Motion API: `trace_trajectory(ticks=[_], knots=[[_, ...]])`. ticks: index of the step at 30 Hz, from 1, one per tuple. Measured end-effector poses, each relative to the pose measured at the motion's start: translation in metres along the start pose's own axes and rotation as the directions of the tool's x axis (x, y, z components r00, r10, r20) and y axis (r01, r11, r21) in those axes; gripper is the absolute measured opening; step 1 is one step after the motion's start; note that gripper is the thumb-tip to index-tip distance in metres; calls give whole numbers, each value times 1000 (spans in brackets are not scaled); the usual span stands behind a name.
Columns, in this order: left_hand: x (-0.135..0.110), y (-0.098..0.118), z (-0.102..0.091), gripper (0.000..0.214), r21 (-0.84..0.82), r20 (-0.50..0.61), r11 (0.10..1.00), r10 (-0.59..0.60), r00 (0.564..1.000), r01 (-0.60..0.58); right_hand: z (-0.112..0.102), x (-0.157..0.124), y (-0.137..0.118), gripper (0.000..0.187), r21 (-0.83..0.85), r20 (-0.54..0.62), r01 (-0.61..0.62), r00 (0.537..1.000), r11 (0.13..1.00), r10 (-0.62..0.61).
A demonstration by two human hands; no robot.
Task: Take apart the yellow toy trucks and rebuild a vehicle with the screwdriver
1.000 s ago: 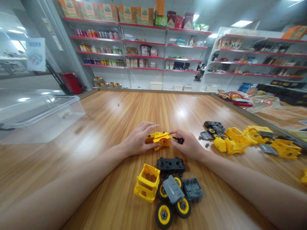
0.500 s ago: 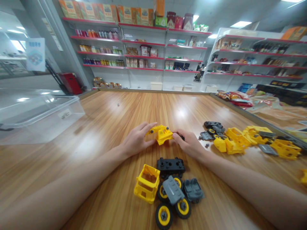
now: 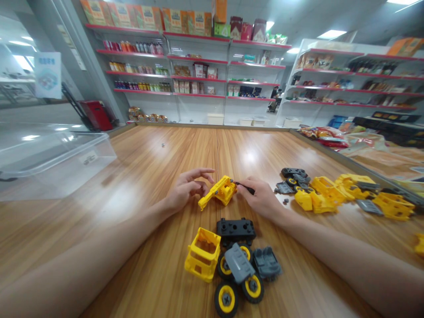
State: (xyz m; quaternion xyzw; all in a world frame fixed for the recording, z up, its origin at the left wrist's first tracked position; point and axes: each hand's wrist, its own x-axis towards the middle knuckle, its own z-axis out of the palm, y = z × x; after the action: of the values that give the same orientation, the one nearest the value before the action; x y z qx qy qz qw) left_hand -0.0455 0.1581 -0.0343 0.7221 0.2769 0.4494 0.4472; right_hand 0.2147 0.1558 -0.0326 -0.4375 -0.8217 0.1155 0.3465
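A yellow toy crane part (image 3: pixel 221 191), with its arm pointing down to the left, rests on the wooden table between my hands. My left hand (image 3: pixel 188 187) is just left of it, fingers apart and partly bent; whether a fingertip touches it I cannot tell. My right hand (image 3: pixel 261 194) is closed around a black screwdriver (image 3: pixel 247 187), whose tip meets a screw at the part's upper right. Nearer to me lie a black chassis (image 3: pixel 236 229), a yellow cab (image 3: pixel 203 254), a grey plate (image 3: pixel 239 263), a grey seat piece (image 3: pixel 266 263) and several yellow-hubbed wheels (image 3: pixel 226 299).
More yellow toy vehicle parts (image 3: pixel 326 194) lie in a pile on the right. A clear plastic bin (image 3: pixel 56 165) stands at the left. One small screw-like piece (image 3: pixel 162 145) lies far back on the table. Stocked shelves (image 3: pixel 198 59) rise beyond the table.
The yellow crane part has turned, its arm swinging from pointing left to pointing down-left toward me. My left hand has let go of it and its fingers have spread. The screwdriver shows more clearly.
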Motion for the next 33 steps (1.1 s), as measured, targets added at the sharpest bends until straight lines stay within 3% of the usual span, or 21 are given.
trace_trajectory(ticks=[3, 7, 10, 15, 24, 33], knots=[[4, -3, 3, 44, 65, -14, 998, -14, 1000, 15, 1, -1, -1, 27, 18, 17, 31, 999, 999, -31], [5, 4, 11, 39, 187, 66, 981, 42, 997, -53, 1, -2, -7, 30, 49, 49, 80, 995, 996, -83], [3, 8, 14, 37, 183, 123, 982, 31, 992, -54, 1, -2, -12, 29, 71, 54, 105, 993, 992, -109], [1, 9, 15, 26, 188, 113, 980, 43, 993, -64, 1, -2, -12, 23, 72, 13, 106, 994, 992, -107], [0, 19, 14, 35, 223, 245, 956, 132, 960, -188, -2, -2, -15, 22, 28, 25, 125, 992, 992, -126], [2, 12, 16, 36, 264, 225, 946, 131, 965, -190, -1, -3, -18, 24, -21, 6, 132, 991, 991, -132]])
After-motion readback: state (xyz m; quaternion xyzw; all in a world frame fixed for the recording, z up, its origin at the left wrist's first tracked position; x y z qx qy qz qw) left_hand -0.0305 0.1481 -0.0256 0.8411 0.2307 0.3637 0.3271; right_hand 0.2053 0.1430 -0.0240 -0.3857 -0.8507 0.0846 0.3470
